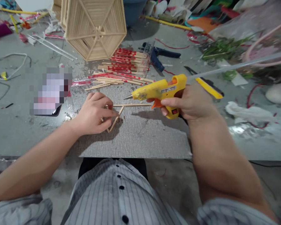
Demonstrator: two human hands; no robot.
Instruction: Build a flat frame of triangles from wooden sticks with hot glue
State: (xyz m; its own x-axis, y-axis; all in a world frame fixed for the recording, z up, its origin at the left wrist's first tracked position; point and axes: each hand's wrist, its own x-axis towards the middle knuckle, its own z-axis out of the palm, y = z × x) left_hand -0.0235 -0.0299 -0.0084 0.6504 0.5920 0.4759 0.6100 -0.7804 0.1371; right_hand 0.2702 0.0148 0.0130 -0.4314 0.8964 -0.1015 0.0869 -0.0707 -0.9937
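Observation:
My right hand (189, 101) is closed round the handle of a yellow hot glue gun (154, 90). Its metal nozzle points left, held above the board, and a long clear glue stick (234, 66) sticks out of its back. Fingers curled, my left hand (98, 112) grips thin wooden sticks (116, 119) that meet at angles on the grey textured board (140, 137). One longer stick (133, 105) runs rightward from that hand, under the gun. The fingers hide part of the sticks and their joints.
Behind the board lie red-wrapped chopsticks (128, 61) and a hexagonal stick-built structure (97, 31). A phone (50, 93) rests at left. Blue-handled pliers (159, 57), a yellow utility knife (209, 87) and green leaves (224, 48) lie on the right side.

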